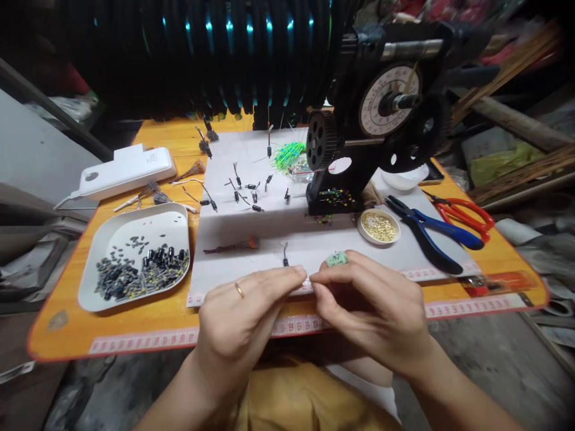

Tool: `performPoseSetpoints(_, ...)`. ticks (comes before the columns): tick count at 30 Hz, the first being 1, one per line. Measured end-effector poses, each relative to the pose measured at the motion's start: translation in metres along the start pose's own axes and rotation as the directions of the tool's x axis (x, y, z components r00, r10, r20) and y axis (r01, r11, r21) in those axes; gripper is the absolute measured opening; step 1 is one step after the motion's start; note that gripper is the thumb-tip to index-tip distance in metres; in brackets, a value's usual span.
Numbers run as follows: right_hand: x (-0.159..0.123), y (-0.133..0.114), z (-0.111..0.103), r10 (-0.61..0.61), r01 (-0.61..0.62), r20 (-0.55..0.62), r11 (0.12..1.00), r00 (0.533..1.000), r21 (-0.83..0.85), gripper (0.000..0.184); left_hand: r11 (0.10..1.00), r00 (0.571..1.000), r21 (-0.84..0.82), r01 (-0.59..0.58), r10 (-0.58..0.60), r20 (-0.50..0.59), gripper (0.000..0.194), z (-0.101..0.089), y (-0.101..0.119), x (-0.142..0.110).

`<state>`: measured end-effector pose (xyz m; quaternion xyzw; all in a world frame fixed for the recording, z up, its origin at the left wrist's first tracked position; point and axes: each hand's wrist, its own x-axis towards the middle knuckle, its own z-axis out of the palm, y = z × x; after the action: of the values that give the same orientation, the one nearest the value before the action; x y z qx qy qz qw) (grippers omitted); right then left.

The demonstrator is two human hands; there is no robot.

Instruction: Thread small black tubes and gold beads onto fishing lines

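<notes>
My left hand [245,311], with a ring on one finger, and my right hand [368,305] meet fingertip to fingertip over the near edge of a white mat [269,230]. Both hands are pinched closed; whatever is between the fingertips is too small to see. A small green tuft [336,258] shows just above my right fingers. A tiny black piece with wire legs [284,257] stands on the mat just beyond my left fingertips. Several similar black pieces [245,191] lie scattered farther back.
A white tray [90,281] of small black parts sits at the left. A black geared machine with a dial [386,114] stands at the back right, beside a small dish of gold beads [378,226], blue pliers [431,230] and red scissors [467,215]. A white box [126,170] lies at back left.
</notes>
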<state>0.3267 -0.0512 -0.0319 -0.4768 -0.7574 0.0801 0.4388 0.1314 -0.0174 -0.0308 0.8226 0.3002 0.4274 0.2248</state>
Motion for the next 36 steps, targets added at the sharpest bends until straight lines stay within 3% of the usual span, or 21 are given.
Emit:
performPoseSetpoints(2,-0.002,-0.002,0.002,0.050,-0.050,0.006,0.999,0.999,0.011,0.009,0.990,0.993,0.078,-0.118,0.117,0.021,0.029,-0.003,-0.003,-0.004)
performPoseSetpoints(4,-0.004,-0.003,0.003,0.092,-0.092,0.010,0.996,0.996,0.019,0.010,0.984,0.990,0.108,-0.142,0.138,0.039,0.029,-0.004,-0.004,-0.007)
performPoseSetpoints(12,-0.009,-0.001,0.005,0.061,-0.060,0.033,0.997,0.998,-0.041,0.011,0.987,0.996,0.154,0.035,-0.048,0.076,0.011,-0.001,0.002,0.002)
performPoseSetpoints(18,-0.011,0.000,0.004,0.052,-0.047,0.059,0.995,0.997,-0.084,0.011,0.933,0.982,0.343,0.108,-0.154,0.110,0.013,-0.003,0.001,0.005)
performPoseSetpoints(24,-0.013,0.001,0.005,0.036,-0.029,0.076,0.995,0.997,-0.092,0.013,0.903,0.960,0.395,0.169,-0.241,0.141,0.012,-0.004,0.001,0.006)
performPoseSetpoints(36,-0.014,0.001,0.007,0.041,-0.026,0.085,0.986,0.996,-0.164,0.015,0.887,0.956,0.421,0.188,-0.264,0.129,0.010,0.002,-0.001,0.005)
